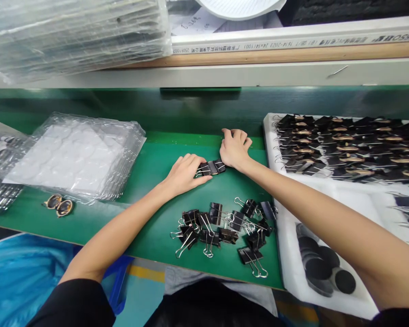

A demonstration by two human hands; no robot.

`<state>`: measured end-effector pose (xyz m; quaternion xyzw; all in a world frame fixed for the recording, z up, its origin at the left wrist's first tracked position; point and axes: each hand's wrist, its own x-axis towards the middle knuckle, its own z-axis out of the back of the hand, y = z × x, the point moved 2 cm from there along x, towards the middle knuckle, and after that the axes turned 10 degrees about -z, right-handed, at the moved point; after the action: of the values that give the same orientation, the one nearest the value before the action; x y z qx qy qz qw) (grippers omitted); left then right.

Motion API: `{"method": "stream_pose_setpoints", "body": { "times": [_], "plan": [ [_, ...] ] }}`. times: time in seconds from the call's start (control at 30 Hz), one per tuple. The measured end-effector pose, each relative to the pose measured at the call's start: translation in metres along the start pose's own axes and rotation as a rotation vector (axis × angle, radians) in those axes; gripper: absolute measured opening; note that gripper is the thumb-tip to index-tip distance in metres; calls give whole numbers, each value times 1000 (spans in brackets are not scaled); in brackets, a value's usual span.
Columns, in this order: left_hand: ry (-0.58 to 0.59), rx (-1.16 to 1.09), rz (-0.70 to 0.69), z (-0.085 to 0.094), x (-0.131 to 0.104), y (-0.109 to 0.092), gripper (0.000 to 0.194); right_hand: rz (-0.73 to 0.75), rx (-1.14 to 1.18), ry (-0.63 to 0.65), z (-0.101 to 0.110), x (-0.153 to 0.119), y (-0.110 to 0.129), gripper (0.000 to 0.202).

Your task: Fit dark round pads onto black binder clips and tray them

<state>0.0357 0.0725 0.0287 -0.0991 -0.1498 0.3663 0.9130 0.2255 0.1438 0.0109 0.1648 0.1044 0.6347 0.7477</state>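
Note:
A short row of black binder clips (pixel 212 167) lies on the green table mat, with wire handles folded along it. My left hand (pixel 185 173) grips its left end, fingers along the far side and thumb along the near side. At the row's right end, my right hand (pixel 235 149) rests with fingers apart and bent. Its palm edge meets or nearly meets the last clip; I cannot tell which. Nearer to me is a loose pile of black binder clips (pixel 237 221), many with their wire handles standing out.
Clear plastic trays (pixel 122 170) with white paper are stacked on the left, beside two small round gold-rimmed pieces (pixel 64 207). On the right, a white foam tray (pixel 293 186) holds rows of clipped pieces and black discs (pixel 318 268). A shelf edge (pixel 204 78) runs across the back.

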Motion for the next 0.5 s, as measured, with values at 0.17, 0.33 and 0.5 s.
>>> {"method": "stream_pose_setpoints", "body": {
  "times": [0.17,0.33,0.5],
  "plan": [
    [-26,-2,-20,-2,-2,1,48,-35,36,23,2,1,3,50],
    [-109,-151,-1,1,-8,5,36,-218,395,68,20,10,-1,50],
    [-269,-556,248,6,-8,22,38,303,586,287,52,-14,-1,49]
  ]
}}
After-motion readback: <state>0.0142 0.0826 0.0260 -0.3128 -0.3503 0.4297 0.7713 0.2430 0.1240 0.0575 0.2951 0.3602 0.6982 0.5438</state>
